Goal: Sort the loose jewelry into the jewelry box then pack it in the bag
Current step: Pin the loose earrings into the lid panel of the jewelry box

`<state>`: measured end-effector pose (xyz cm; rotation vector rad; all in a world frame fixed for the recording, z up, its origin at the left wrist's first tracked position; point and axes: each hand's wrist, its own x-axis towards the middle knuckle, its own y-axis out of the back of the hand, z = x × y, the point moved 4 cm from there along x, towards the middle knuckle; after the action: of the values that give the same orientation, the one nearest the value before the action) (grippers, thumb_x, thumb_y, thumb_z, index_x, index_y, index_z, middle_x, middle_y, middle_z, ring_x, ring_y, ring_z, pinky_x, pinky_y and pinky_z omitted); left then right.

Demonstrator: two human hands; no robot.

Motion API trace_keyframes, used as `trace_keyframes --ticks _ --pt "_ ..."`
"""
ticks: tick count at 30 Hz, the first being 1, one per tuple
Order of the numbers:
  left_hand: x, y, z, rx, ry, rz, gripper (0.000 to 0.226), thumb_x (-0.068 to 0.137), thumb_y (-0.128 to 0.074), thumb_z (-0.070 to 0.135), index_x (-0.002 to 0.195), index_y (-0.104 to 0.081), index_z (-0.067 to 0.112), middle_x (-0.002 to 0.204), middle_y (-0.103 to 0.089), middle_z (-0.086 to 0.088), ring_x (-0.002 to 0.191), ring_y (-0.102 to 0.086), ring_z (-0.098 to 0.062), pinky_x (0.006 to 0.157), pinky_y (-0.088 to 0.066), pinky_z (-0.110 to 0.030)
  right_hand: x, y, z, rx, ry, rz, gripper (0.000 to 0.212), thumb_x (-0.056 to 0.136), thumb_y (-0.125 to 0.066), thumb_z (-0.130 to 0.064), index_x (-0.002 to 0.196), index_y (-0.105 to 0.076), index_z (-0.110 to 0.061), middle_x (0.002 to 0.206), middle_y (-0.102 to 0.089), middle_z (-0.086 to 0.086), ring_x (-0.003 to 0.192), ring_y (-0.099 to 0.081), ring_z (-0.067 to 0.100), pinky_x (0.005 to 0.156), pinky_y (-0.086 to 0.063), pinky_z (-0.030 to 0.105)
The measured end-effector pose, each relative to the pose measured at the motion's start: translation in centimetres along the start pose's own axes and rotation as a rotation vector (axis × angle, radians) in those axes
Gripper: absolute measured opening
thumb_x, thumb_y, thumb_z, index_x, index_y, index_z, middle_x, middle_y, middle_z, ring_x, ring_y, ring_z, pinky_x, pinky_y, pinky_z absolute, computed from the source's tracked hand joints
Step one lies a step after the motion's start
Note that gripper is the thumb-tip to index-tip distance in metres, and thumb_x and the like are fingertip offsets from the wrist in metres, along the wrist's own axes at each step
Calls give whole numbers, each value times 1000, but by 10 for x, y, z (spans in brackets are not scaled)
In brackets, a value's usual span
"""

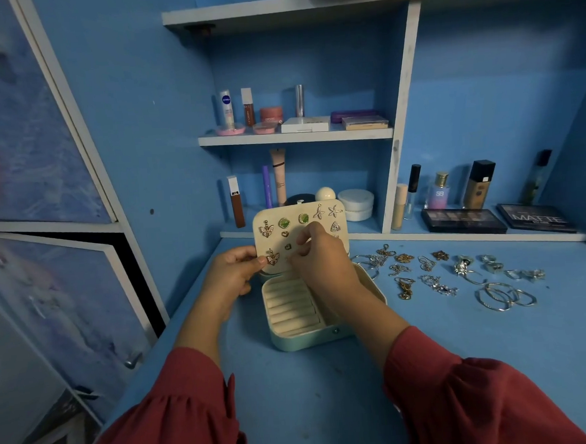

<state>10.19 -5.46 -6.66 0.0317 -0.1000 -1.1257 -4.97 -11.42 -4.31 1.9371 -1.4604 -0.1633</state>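
Note:
A pale green jewelry box stands open on the blue desk, cream ring rolls showing inside. Its cream earring panel is raised upright and carries several earrings: butterflies, green stones, starfish, triangles, small hearts. My left hand grips the panel's lower left edge. My right hand is in front of the panel's lower middle, fingertips pinching at a small earring there; what is pinched is too small to make out. Loose jewelry lies spread on the desk to the right: chains, pendants, rings, hoops. No bag is visible.
Shelves behind hold cosmetics: tubes, jars and bottles close behind the box, palettes at the right. A cabinet with patterned doors borders the desk's left edge. The near desk surface is bare blue between my red sleeves.

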Motion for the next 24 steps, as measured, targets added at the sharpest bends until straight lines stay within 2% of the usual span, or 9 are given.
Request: trace_keyframes --ticks 4,6,8,11,14,19,22,24 --pt "-4 0 4 24 31 10 14 89 -60 3 86 -70 12 57 -51 -1 38 -30 -5 39 -20 -17 -2 2 -1 -49 0 11 21 85 -61 -14 96 -43 -19 86 -57 0 79 -55 22 63 -40 29" --pt "-6 -2 7 44 57 12 12 91 -57 4 87 -67 8 54 -56 -5 35 -32 -8 37 -21 -16 -2 4 0 -73 -1 5 22 86 -63 -18 95 -43 -18 86 -56 0 79 -52 21 63 -38 29" --pt "-10 -5 10 35 95 -1 12 93 -51 4 91 -63 2 65 -69 -11 33 -36 -10 35 -23 -16 -2 5 0 -86 -6 -3 23 86 -64 -20 95 -43 -19 87 -55 -1 80 -51 20 64 -37 29" --pt "-15 -12 13 -42 166 -36 8 91 -47 0 91 -56 -1 85 -74 -16 33 -34 -9 34 -23 -16 -1 6 1 -81 -13 0 25 86 -66 -22 96 -43 -19 89 -55 -1 81 -51 19 64 -37 29" --pt "-17 -17 12 -185 245 -68 10 89 -45 -5 83 -50 2 90 -73 -19 34 -32 -5 32 -23 -15 -1 7 2 -76 -26 8 25 85 -66 -21 96 -44 -20 88 -55 -2 81 -52 19 64 -38 29" --pt "-19 -22 9 -412 361 -122 21 89 -42 -4 106 -55 -7 101 -70 -22 32 -30 -2 30 -25 -10 1 7 3 -73 -23 28 24 85 -65 -19 95 -43 -20 86 -55 -2 81 -54 20 64 -40 30" --pt "-19 -22 9 -510 392 -139 23 90 -39 -3 109 -51 -8 106 -68 -25 30 -32 -2 29 -27 -9 1 8 4 -69 -17 31 25 85 -65 -18 95 -43 -21 87 -55 -3 82 -53 19 64 -38 29" --pt "-21 -22 10 -555 403 -146 20 90 -37 -4 104 -51 -6 107 -67 -27 30 -33 -2 29 -27 -8 1 9 5 -74 -13 28 26 83 -67 -19 95 -44 -20 88 -55 -2 83 -54 20 64 -38 29"
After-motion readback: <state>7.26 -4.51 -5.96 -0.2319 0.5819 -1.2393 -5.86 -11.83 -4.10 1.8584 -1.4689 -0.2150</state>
